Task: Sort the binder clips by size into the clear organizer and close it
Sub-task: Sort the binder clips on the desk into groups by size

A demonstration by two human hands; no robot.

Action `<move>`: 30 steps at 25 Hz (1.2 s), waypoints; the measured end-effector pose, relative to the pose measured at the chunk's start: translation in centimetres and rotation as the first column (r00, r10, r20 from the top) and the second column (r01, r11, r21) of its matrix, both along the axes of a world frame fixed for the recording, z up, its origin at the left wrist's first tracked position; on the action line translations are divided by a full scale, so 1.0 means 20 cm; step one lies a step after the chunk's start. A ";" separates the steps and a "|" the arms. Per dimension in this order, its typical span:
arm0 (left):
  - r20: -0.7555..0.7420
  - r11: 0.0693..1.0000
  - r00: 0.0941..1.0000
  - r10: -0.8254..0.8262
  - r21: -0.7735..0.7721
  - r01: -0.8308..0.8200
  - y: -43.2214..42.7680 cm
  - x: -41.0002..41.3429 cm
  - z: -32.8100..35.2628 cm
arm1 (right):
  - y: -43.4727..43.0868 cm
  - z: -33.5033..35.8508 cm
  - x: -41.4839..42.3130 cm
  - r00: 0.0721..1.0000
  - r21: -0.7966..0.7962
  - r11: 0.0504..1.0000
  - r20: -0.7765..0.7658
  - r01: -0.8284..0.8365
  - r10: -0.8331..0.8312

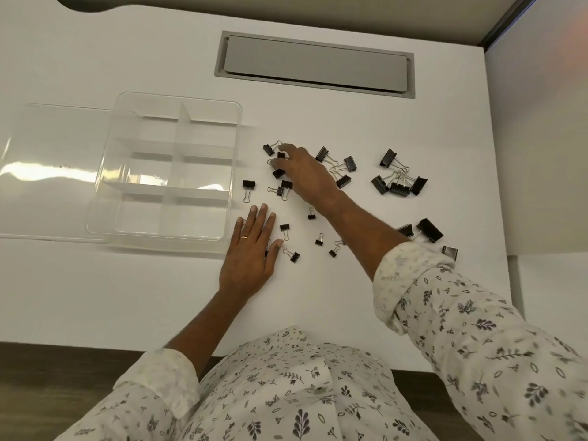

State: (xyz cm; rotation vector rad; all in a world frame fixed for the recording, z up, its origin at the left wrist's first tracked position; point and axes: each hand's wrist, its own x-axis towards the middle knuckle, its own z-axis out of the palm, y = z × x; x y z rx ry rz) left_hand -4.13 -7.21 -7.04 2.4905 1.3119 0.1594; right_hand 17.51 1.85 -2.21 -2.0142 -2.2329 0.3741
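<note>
The clear plastic organizer with its eight compartments stands open on the white table, and its flat clear lid lies to the left of it. No clip shows inside it yet, so the sorting seems to be at its very start. The black metal binder clips with silver wire handles are all loose to the right of the organizer: medium ones just beside its right wall, small clips near its front right corner, large clips well apart from it. The right hand reaches over the medium ones with its fingertips among them. Whether it already pinches one cannot be told. The left hand lies flat beside the front right corner, fingers straight and holding nothing, and it partly covers a small clip that could be forgotten or pushed away. The wire handles of the large clips cross each other, so lifting one may drag its neighbours along. The dividers are transparent — a clip could easily fall in the wrong compartment. Handles standing upright may later stop the lid from closing.
</note>
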 end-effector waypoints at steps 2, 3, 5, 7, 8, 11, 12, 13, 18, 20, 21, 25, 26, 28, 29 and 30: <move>-0.004 1.000 1.000 -0.001 0.001 0.001 0.00 0.00 0.00 | 0.00 -0.02 0.01 0.999 0.012 0.999 -0.012 0.030 -0.030; -0.002 1.000 1.000 0.000 0.000 0.000 0.00 0.00 0.00 | 0.00 -0.03 0.02 0.999 0.011 0.999 -0.028 0.034 -0.034; 0.001 1.000 1.000 0.001 -0.004 -0.001 0.00 0.01 0.00 | 0.01 -0.04 0.02 0.995 0.023 0.998 -0.084 0.056 -0.053; 0.006 1.000 1.000 0.003 -0.007 -0.003 0.00 0.01 0.00 | 0.01 -0.07 0.03 0.989 0.052 0.995 -0.125 0.082 -0.075; 0.006 1.000 1.000 0.004 -0.006 -0.004 0.00 0.01 0.00 | 0.00 -0.07 0.04 0.986 0.068 0.993 -0.144 0.093 -0.083; 0.011 1.000 1.000 0.003 -0.001 -0.003 0.00 0.01 -0.01 | -0.05 -0.05 0.06 0.979 0.144 0.980 -0.175 0.135 -0.109; 0.015 1.000 1.000 0.005 0.000 -0.005 0.00 0.01 -0.01 | -0.07 -0.04 0.07 0.979 0.164 0.976 -0.169 0.144 -0.117; 0.018 1.000 1.000 0.007 0.000 -0.007 0.00 0.01 -0.01 | -0.10 -0.03 0.09 0.979 0.176 0.972 -0.160 0.154 -0.126; 0.024 1.000 1.000 0.011 -0.005 -0.011 0.00 0.01 0.00 | -0.25 -0.05 0.25 0.982 0.189 0.964 -0.063 0.188 -0.179; 0.027 1.000 1.000 0.015 -0.016 -0.015 0.00 0.01 0.00 | -0.28 -0.06 0.30 0.982 0.189 0.964 -0.061 0.186 -0.178; 0.027 1.000 0.999 0.017 -0.021 -0.016 0.00 0.01 0.00 | -0.28 -0.06 0.31 0.984 0.188 0.967 -0.059 0.174 -0.165; 0.038 1.000 0.999 0.011 -0.029 -0.010 0.00 0.01 0.00 | -0.31 -0.03 0.29 0.990 0.159 0.977 -0.003 0.140 -0.141; 0.042 1.000 0.999 0.008 -0.029 -0.007 0.00 0.01 0.00 | -0.32 -0.02 0.28 0.990 0.157 0.977 -0.001 0.143 -0.144; 0.067 0.999 0.998 0.005 -0.037 -0.003 0.00 0.00 0.01 | -0.33 0.00 0.25 0.989 0.160 0.976 -0.035 0.147 -0.144; 0.093 0.999 0.996 0.005 -0.044 -0.001 0.00 0.01 0.01 | -0.33 0.01 0.23 0.990 0.157 0.978 -0.050 0.136 -0.130; 0.123 0.999 0.992 0.008 -0.052 -0.001 -0.01 0.01 0.01 | -0.33 0.01 0.20 0.994 0.150 0.983 -0.053 0.107 -0.100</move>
